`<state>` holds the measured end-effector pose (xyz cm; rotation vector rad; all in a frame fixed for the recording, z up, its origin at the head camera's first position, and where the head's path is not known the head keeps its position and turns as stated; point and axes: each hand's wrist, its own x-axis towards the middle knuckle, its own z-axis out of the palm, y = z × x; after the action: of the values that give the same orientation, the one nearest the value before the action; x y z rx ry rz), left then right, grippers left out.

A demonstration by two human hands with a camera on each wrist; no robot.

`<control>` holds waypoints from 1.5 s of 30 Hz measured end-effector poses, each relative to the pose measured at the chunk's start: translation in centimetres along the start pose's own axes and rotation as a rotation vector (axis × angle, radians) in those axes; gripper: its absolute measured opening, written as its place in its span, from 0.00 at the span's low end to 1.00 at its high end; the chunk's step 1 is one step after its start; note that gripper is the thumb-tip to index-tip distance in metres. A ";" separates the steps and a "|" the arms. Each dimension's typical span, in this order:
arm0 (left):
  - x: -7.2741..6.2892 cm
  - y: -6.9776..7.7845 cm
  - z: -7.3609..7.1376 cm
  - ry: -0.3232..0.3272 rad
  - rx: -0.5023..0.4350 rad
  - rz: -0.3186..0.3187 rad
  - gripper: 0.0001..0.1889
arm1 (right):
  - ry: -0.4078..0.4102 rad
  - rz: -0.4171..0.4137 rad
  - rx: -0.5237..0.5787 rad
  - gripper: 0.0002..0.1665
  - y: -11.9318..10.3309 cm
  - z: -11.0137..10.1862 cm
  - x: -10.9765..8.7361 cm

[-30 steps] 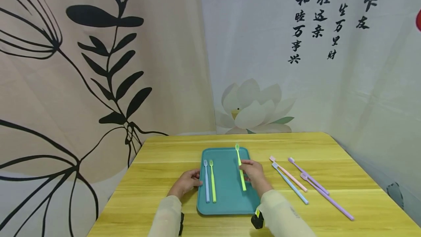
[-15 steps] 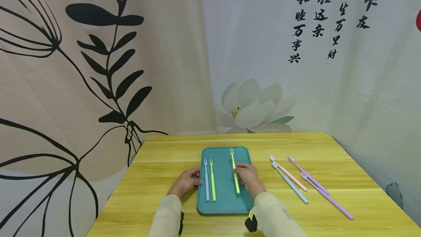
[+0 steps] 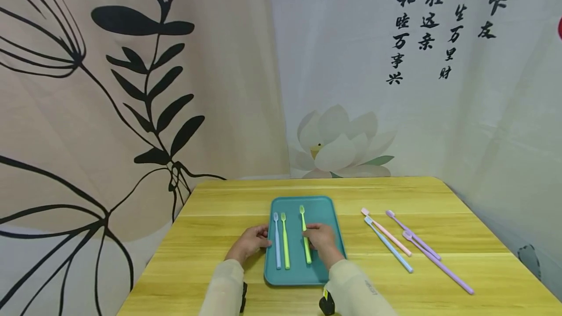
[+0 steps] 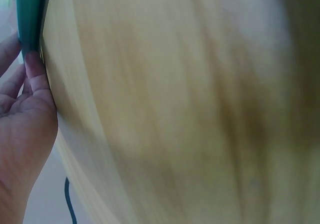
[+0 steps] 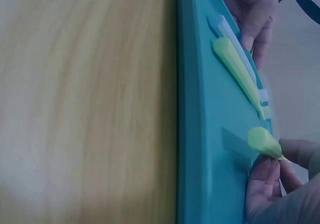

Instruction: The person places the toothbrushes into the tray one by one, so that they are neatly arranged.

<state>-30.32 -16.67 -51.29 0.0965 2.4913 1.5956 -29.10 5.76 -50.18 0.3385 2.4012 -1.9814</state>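
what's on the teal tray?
On the teal tray: one blue toothbrush and one green toothbrush, side by side. The right hand holds a second green toothbrush above it. The surface directly beneath that hand is partly covered; can't tell there.

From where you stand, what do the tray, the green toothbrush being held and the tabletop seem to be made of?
Tray: probably plastic, smooth and fairly matte; even teal colour, rounded corners.
Green toothbrush: likely smooth plastic, given its uniform bright handle; bristle material is too small to tell.
Tabletop: wood or wood-look laminate; grain streaks show, but can't settle which.
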 end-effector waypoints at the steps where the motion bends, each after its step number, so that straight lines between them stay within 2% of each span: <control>1: 0.0 0.0 0.0 0.001 0.002 0.002 0.31 | -0.003 -0.003 -0.002 0.16 0.0 0.2 -0.1; 13: -0.2 0.1 -0.1 0.000 0.001 -0.006 0.31 | -0.015 -0.005 -0.084 0.15 0.2 1.7 0.0; 21: -0.5 0.3 -0.2 -0.018 0.010 0.029 0.31 | -0.019 -0.029 -0.157 0.15 0.1 2.0 -0.1; 31: 0.1 -0.1 0.0 -0.010 -0.016 0.017 0.31 | -0.027 -0.097 -0.258 0.12 -0.1 2.6 -0.3; 39: 0.1 -0.2 0.0 -0.016 -0.038 0.023 0.32 | -0.003 -0.215 -0.432 0.09 -0.4 2.8 -0.6; 45: -0.1 -0.1 -0.1 -0.013 -0.041 0.017 0.32 | -0.004 -0.231 -0.462 0.08 -0.4 3.0 -0.8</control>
<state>-30.29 -16.80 -51.35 0.1224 2.4530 1.6460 -28.79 2.62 -50.24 0.0471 2.8982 -1.4106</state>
